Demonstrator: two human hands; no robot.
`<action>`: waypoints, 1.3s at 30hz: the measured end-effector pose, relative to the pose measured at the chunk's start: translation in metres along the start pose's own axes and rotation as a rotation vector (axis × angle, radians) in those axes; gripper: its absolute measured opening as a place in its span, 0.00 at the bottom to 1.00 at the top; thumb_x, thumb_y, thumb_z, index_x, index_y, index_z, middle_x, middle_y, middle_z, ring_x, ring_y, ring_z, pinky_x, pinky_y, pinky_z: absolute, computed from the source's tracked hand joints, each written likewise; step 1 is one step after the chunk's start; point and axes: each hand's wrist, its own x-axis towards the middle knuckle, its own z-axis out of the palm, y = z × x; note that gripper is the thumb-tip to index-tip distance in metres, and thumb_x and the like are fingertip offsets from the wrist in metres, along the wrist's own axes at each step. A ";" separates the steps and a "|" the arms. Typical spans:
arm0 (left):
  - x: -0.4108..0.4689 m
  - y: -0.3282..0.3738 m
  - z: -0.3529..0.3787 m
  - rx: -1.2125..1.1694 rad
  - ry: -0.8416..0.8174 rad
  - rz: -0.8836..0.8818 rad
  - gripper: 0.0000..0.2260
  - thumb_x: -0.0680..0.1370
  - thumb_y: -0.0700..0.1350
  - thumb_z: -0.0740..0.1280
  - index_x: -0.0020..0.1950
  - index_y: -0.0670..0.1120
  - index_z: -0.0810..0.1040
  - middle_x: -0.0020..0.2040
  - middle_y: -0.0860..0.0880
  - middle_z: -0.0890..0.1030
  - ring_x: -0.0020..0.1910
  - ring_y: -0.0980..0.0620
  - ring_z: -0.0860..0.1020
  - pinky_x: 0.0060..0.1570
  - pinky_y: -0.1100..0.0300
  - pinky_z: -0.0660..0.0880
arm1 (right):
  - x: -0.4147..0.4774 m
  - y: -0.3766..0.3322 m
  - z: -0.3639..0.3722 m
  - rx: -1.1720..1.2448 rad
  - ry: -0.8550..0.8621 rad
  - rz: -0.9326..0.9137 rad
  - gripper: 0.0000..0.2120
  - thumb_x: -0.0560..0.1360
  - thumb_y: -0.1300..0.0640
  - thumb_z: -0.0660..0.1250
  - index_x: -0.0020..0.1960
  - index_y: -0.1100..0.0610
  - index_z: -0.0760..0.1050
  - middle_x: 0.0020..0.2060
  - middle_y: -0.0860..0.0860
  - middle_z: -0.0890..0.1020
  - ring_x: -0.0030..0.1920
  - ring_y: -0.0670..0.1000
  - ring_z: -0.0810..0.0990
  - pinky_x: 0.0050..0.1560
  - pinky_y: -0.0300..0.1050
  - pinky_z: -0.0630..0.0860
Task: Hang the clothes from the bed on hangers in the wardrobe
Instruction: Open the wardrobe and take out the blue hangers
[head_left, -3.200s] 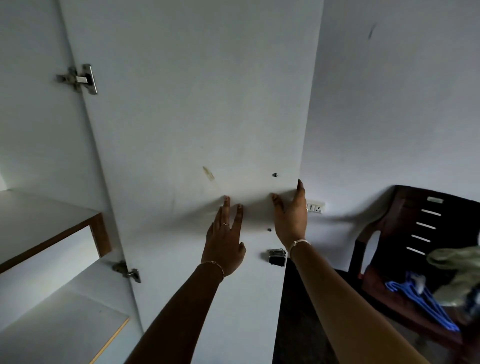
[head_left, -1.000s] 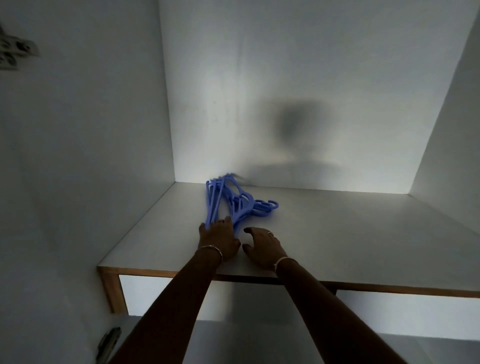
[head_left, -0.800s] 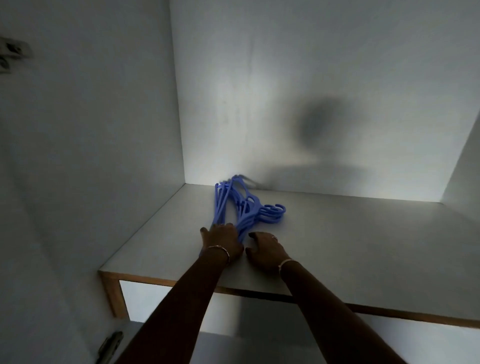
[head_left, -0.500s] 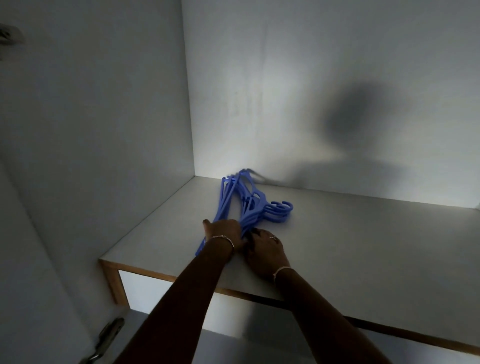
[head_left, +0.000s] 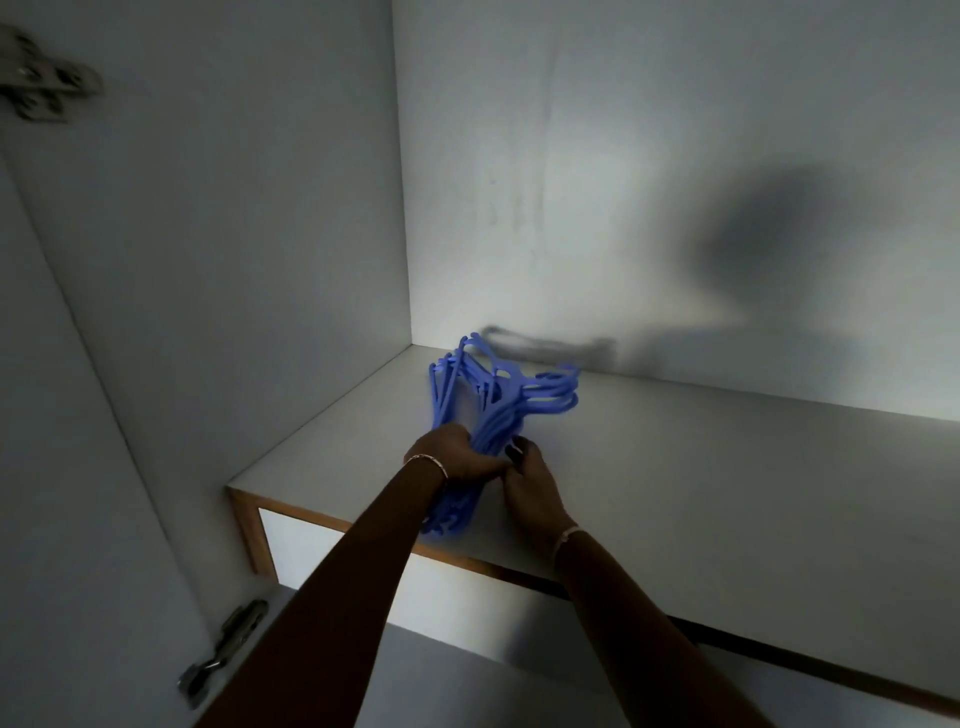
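Observation:
A bundle of several blue plastic hangers (head_left: 498, 400) lies on the white wardrobe shelf (head_left: 727, 467), hooks pointing right and far ends near the back left corner. My left hand (head_left: 452, 460) grips the bundle from above, near the shelf's front edge. My right hand (head_left: 530, 480) holds the same bundle from the right, fingers curled against it. The near ends of the hangers stick out under my left wrist. No clothes are in view.
The wardrobe's left side wall (head_left: 234, 260) and back wall (head_left: 623, 182) close in the shelf. A wood-edged front lip (head_left: 322, 519) runs along the shelf. Door hinges sit at the top left (head_left: 41, 93) and bottom left (head_left: 223, 649).
I turned from the wardrobe door to the shelf. Both hands went from resting on the hangers to gripping them, and the bundle slid toward the shelf's front edge.

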 end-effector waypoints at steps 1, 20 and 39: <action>-0.005 -0.002 -0.002 -0.060 0.013 0.019 0.19 0.71 0.59 0.71 0.47 0.44 0.75 0.46 0.43 0.79 0.46 0.46 0.78 0.47 0.56 0.75 | -0.003 -0.007 0.003 0.142 0.026 0.070 0.20 0.82 0.59 0.57 0.74 0.59 0.62 0.68 0.56 0.72 0.68 0.55 0.70 0.70 0.50 0.66; -0.180 -0.046 0.018 -0.374 0.135 0.304 0.12 0.75 0.52 0.70 0.54 0.46 0.78 0.44 0.48 0.82 0.37 0.57 0.78 0.39 0.69 0.72 | -0.115 -0.087 0.041 0.593 0.113 0.283 0.09 0.73 0.66 0.68 0.53 0.63 0.76 0.39 0.57 0.80 0.38 0.54 0.80 0.36 0.44 0.76; -0.360 -0.083 0.061 -1.194 0.166 -0.335 0.43 0.58 0.59 0.77 0.67 0.42 0.70 0.63 0.45 0.74 0.60 0.47 0.74 0.52 0.54 0.73 | -0.336 -0.097 -0.009 0.415 -0.270 -0.001 0.11 0.73 0.75 0.59 0.43 0.61 0.73 0.28 0.52 0.72 0.29 0.47 0.71 0.31 0.38 0.72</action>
